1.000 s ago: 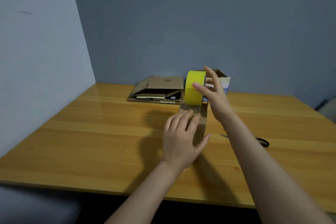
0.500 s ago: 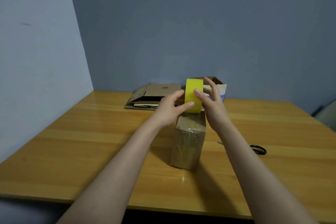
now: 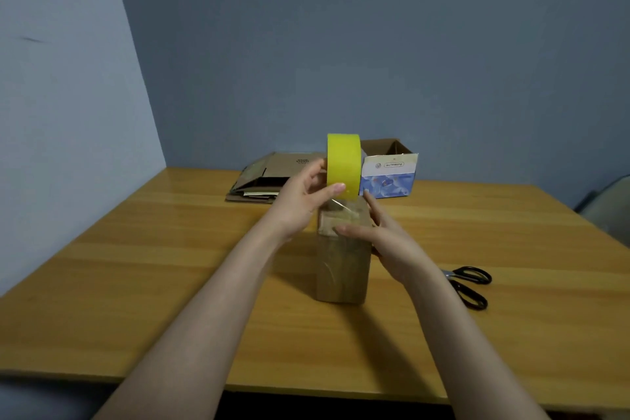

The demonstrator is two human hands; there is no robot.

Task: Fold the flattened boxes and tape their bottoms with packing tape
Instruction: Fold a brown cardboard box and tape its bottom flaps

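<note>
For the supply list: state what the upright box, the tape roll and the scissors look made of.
Upright box: matte brown cardboard; glints on its top suggest clear tape film.
Tape roll: smooth yellow outer band, likely plastic tape; the strip pulled from it looks clear.
Scissors: black handles, probably plastic; blades greyish, likely metal, mostly hidden.

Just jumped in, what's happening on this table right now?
A person is taping a small brown box standing on the wooden table. The left hand grips the yellow tape roll just above the box's top, and a clear strip seems to run from it down onto the box. The right hand rests on the box's top and right side, steadying it. Scissors lie untouched to the right; flattened boxes and an open blue-and-white box sit at the back.
</note>
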